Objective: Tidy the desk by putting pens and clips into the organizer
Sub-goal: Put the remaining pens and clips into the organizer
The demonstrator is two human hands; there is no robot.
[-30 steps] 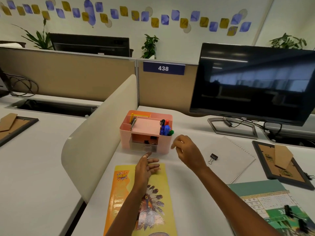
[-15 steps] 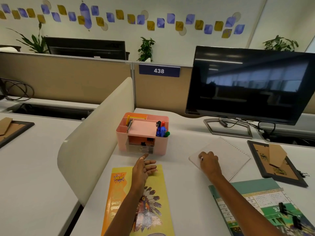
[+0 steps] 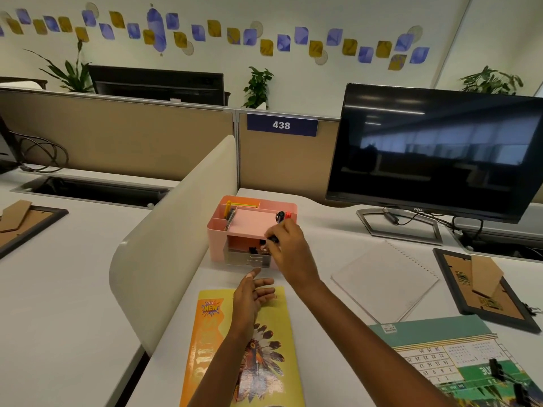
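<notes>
Your right hand (image 3: 289,249) has swung from the notebook (image 3: 385,283) to the organizer (image 3: 217,239), pinching a black binder clip (image 3: 273,239) at its front drawer (image 3: 246,259), left hand (image 3: 252,292) loose and empty, so pens (image 3: 280,216) look sorted, I'd guess, but a few clips (image 3: 495,368) still sit on the calendar (image 3: 440,356).

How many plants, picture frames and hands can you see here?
Plants: 3, the left plant, the middle plant and the right plant.
Picture frames: 2, the left frame and the right frame.
Hands: 2, the left hand and the right hand.
Total: 7.
</notes>
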